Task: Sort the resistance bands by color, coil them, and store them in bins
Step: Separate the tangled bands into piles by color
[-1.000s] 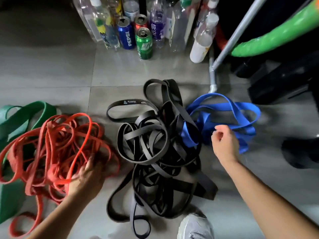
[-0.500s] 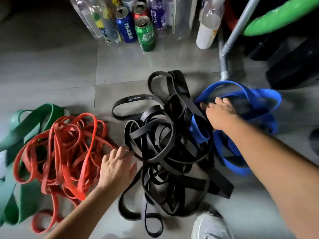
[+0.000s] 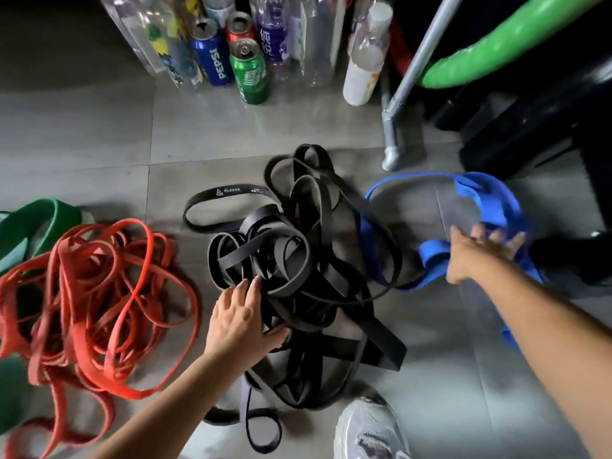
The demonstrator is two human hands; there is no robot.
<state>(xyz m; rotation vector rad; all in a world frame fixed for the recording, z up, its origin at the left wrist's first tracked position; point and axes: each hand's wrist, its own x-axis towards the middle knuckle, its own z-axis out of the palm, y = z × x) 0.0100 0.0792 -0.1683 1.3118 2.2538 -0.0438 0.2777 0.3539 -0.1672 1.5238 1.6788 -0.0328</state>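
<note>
Since half a second ago, the right hand (image 3: 473, 256) has travelled from the inner edge of the blue bands (image 3: 490, 203) to their outer side. The left hand (image 3: 243, 321) has crossed from the gap beside the red bands (image 3: 99, 286) onto the black bands (image 3: 308, 233). The blue bundle now lies drawn out into a wide loop.

Left fingers (image 3: 255, 286): straight and spread, laid flat on the near-left part of the black heap, thumb out to the side. They press rather than grip.

Right fingers (image 3: 496, 238): motion-blurred, apparently straight and fanned over a folded blue strand. No curl around a band is visible.

Position of task items: the blue loop lies directly under and beyond the right fingers. Its long axis runs left to right, from the black heap toward the dark objects at the far right. Its left end touches the black heap and appears to pass under an outer black strand. The right hand is clearly nearer the blue, the left nearer the black.

Judgement: the colours are being separated. Clearing the blue calls for a pull rightward along that axis while the left hand pins the black.

Beyond these, the red bands overlie the green bands (image 3: 43, 217) at far left on the tiled floor (image 3: 82, 127). No bin is in view.
</note>
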